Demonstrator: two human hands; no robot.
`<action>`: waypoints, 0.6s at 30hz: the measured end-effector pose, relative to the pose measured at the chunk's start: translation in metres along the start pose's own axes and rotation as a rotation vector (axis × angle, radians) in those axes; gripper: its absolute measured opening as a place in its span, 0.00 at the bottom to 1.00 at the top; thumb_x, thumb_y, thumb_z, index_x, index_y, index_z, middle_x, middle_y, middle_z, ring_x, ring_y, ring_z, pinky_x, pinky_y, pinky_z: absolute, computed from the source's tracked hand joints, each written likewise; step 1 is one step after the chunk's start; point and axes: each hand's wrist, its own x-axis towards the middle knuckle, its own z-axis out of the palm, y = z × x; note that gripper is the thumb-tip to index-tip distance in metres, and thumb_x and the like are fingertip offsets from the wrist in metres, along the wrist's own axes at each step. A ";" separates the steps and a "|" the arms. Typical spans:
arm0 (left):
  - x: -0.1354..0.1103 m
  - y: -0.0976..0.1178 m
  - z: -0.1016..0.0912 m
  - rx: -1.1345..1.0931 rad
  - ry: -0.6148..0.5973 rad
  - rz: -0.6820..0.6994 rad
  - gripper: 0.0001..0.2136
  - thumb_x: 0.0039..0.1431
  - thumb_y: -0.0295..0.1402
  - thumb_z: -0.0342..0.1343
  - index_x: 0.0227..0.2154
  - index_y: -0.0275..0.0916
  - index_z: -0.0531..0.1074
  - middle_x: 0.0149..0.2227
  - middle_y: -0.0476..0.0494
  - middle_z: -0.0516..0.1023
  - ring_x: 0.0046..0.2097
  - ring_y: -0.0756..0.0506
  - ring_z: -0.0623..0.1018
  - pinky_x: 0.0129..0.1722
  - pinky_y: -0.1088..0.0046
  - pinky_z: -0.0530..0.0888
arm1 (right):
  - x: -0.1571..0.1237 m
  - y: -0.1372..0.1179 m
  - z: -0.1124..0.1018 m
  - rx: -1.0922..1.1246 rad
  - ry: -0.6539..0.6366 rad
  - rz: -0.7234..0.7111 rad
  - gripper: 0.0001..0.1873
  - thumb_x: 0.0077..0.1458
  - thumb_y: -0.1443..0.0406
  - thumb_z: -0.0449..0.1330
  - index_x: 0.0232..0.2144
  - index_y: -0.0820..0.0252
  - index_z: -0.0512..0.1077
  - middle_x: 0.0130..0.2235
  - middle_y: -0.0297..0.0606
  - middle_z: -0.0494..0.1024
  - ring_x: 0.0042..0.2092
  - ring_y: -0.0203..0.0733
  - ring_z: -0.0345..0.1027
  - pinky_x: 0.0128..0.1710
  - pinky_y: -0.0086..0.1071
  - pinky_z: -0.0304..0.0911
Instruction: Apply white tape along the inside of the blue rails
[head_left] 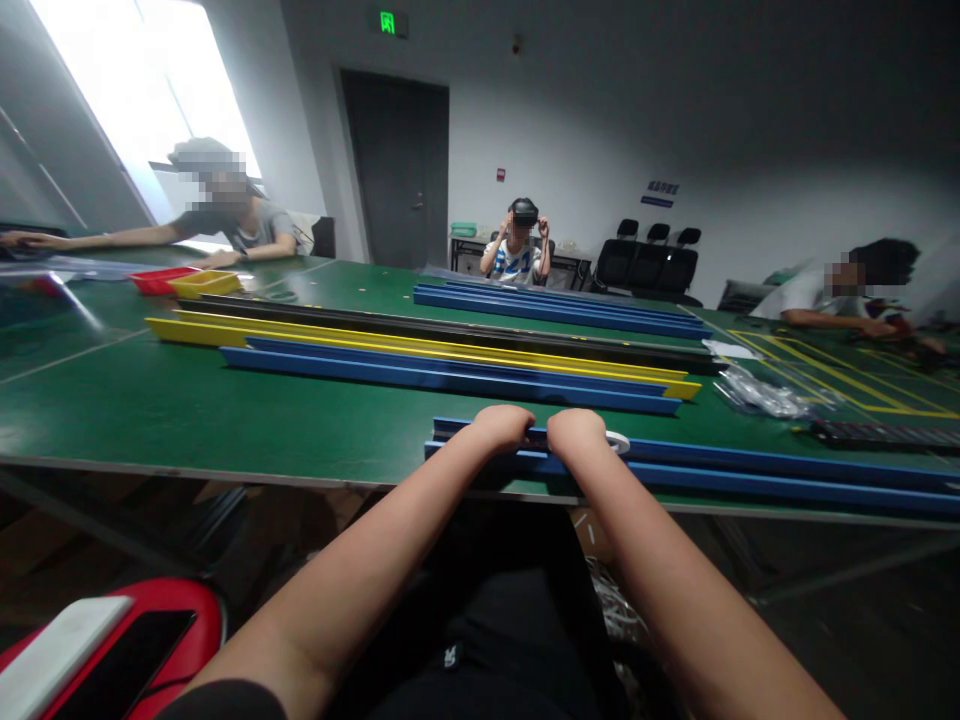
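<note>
Both of my hands rest side by side on a long blue rail (750, 468) that lies along the near edge of the green table (187, 410). My left hand (501, 426) is bent down over the rail's left end, its fingers curled out of sight. My right hand (576, 432) sits just beside it, also bent over the rail with fingers hidden. A small white piece (619, 441) shows on the rail just right of my right hand. Whether either hand grips anything I cannot make out.
Further back lie several long rails: blue (450, 378), yellow (420, 346), black (450, 326) and blue (555, 303). Red (159, 281) and yellow (204, 284) bins stand far left. Clear plastic bags (761, 392) lie at right. Three other people sit around the table. A red stool with a phone (120, 650) is near left.
</note>
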 end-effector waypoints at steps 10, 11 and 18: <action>-0.014 -0.001 -0.003 -0.010 0.067 0.000 0.12 0.56 0.45 0.55 0.35 0.45 0.76 0.38 0.41 0.81 0.40 0.41 0.79 0.35 0.71 0.69 | -0.007 0.003 -0.003 0.006 -0.015 -0.064 0.18 0.55 0.62 0.60 0.46 0.63 0.78 0.51 0.55 0.77 0.52 0.56 0.71 0.48 0.44 0.67; -0.016 -0.003 -0.004 -0.018 0.066 -0.008 0.12 0.55 0.46 0.55 0.34 0.44 0.76 0.38 0.41 0.81 0.39 0.42 0.78 0.35 0.71 0.69 | -0.009 0.005 -0.005 0.007 -0.013 -0.101 0.19 0.56 0.59 0.60 0.46 0.63 0.79 0.51 0.56 0.77 0.52 0.56 0.71 0.49 0.44 0.66; -0.059 -0.060 -0.013 -0.068 0.103 -0.080 0.10 0.51 0.45 0.60 0.30 0.46 0.76 0.31 0.46 0.79 0.34 0.45 0.76 0.29 0.73 0.63 | -0.021 0.001 -0.026 0.087 0.000 -0.396 0.22 0.62 0.53 0.51 0.51 0.52 0.75 0.50 0.42 0.78 0.50 0.46 0.72 0.46 0.32 0.64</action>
